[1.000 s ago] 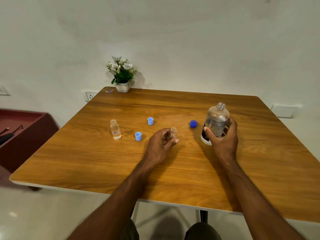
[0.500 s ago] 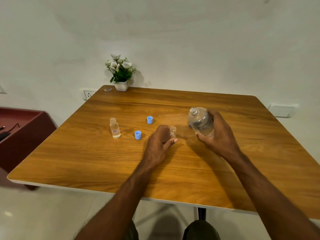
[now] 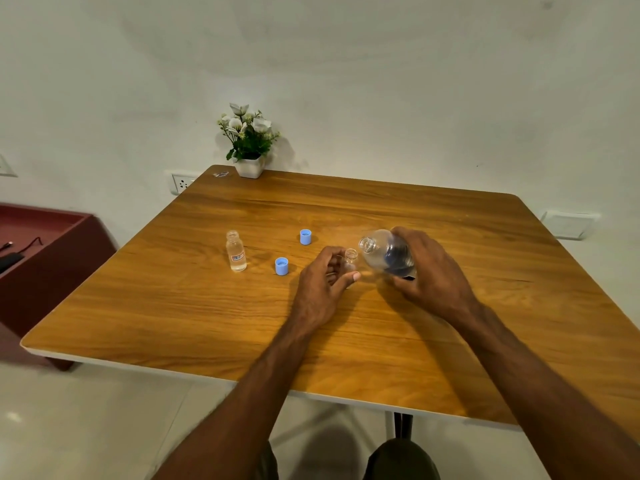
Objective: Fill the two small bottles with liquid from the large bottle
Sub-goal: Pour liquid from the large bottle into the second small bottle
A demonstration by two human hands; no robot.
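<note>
Altogether two small bottles (image 3: pixel 236 251), two light-blue caps (image 3: pixel 281 266), one large bottle (image 3: pixel 386 253); both hands' fingers (image 3: pixel 412 237) grip bottles.

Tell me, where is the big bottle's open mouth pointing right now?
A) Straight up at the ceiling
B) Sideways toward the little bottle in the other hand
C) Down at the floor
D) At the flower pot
B: the right hand holds the large bottle tipped over, its open mouth next to the rim of the small bottle that the left hand holds on the table.

left hand (image 3: pixel 320 285) curled, right hand (image 3: pixel 433 275) gripping
</note>
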